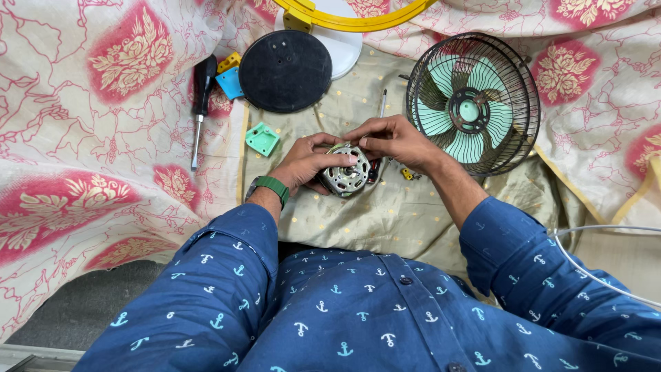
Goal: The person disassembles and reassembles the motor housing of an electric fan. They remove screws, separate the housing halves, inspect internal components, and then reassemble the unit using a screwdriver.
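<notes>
A round silver fan motor [345, 176] sits on the beige cloth in front of me. My left hand [304, 164], with a green band on its wrist, cups the motor from the left. From the upper right, the fingertips of my right hand [394, 140] rest on the motor's top edge. A black wire fan cage [474, 102] with pale green blades lies on its side just right of my right hand.
A black-handled screwdriver [200, 103] lies at the left. A black round disc [285, 71], a green plastic part [262, 139], blue and yellow pieces [229, 77] and a thin tool [382, 103] lie beyond my hands. A white cable [599, 231] runs at the right.
</notes>
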